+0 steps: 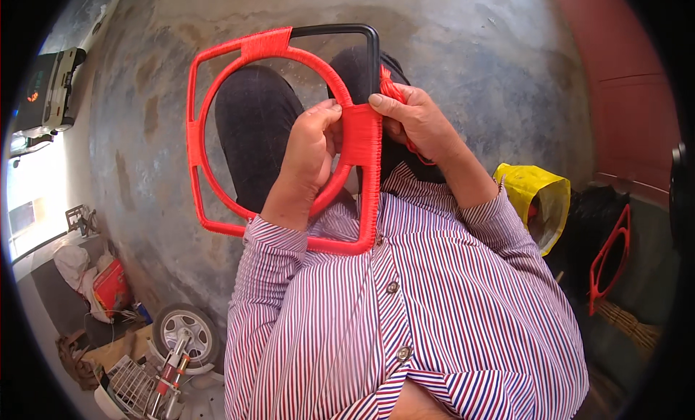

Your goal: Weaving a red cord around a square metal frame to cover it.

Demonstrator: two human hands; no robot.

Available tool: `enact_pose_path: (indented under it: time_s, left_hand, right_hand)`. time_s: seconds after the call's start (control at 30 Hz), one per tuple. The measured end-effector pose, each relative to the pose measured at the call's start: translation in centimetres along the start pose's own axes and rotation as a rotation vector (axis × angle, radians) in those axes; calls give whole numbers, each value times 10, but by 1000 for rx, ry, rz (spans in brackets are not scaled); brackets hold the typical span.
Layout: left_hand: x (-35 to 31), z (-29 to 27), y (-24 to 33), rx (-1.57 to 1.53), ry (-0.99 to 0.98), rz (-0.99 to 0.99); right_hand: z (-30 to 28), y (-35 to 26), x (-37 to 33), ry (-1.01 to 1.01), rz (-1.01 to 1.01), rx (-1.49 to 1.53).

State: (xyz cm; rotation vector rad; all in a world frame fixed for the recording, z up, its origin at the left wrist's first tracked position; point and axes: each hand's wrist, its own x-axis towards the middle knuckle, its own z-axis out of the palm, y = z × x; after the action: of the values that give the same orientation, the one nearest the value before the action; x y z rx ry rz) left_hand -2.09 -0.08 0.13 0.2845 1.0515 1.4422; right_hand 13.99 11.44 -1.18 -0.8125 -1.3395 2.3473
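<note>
A square frame with a ring inside it (362,134) rests upright over my lap, mostly wrapped in red cord. Bare black tube (374,58) shows at its top right corner. Through the ring reaches my left hand (316,134), its fingers closed on the wrapped band where ring and right side meet. My right hand (413,116) pinches the outer edge of that same side, thumb at the upper end of the wrapping. A loose bundle of red cord (391,87) is gathered in its fingers and trails below; the fingertips behind the frame are hidden.
A yellow bag (536,199) stands open at my right. Beyond it a second red frame (610,261) leans by a black plastic bag (579,225). At lower left are a wheel (187,334) and a wire basket (130,387). A red door (622,80) bounds the right.
</note>
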Motion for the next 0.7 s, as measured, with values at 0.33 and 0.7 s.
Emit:
enact_pose_path:
  time_s: [0.33, 0.7]
  left_hand:
    - [-1, 6, -4, -75, -4, 46]
    - [9, 14, -5, -188, 47, -4]
  right_hand:
    - [-3, 5, -5, 15, -24, 117]
    - [-64, -58, -7, 285, -318, -601]
